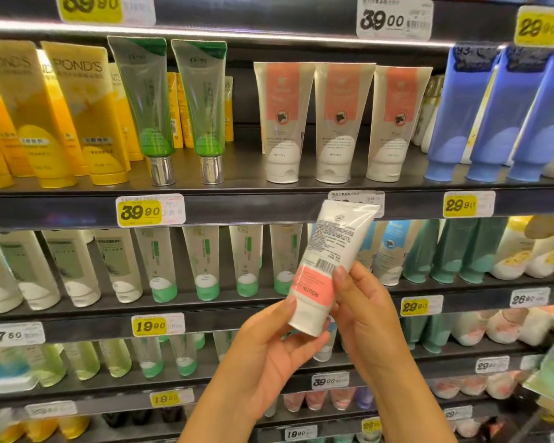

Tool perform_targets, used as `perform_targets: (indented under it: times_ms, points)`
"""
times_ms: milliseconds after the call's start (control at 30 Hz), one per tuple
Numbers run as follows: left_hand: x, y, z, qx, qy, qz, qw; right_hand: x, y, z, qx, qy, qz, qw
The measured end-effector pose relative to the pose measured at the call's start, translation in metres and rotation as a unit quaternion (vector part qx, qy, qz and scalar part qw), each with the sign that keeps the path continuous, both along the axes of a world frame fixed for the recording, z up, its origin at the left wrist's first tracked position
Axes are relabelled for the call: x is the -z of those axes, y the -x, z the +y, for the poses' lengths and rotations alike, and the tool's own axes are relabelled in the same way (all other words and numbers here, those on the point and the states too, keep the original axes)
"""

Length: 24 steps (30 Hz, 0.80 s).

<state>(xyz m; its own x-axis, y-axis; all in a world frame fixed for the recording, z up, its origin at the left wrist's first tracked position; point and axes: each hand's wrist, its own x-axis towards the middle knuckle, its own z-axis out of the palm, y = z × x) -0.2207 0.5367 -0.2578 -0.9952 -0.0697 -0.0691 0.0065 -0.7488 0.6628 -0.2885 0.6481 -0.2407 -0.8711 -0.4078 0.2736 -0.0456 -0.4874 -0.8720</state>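
I hold a white tube with a pink band in front of a shop shelf, cap down, its printed back and barcode facing me. My left hand cups the cap end from below, with the thumb against the tube's left side. My right hand grips the tube's lower right side, thumb on the pink band beside the barcode. Three matching white and pink tubes stand cap down on the shelf above.
Dark shelves carry rows of tubes: yellow ones at upper left, two green ones, blue ones at upper right, white and green ones below. Yellow and white price tags line the shelf edges.
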Motion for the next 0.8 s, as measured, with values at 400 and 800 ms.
perform_targets:
  times_ms: [400,800]
  points:
    - [0.013,-0.003,-0.006,-0.107,0.077,0.018,0.991,0.006,-0.002,-0.001,-0.005,-0.02,0.007,1.0]
    - [0.008,-0.009,0.002,0.0,0.021,0.023,1.0,0.005,-0.004,0.008,-0.044,0.056,-0.02,0.997]
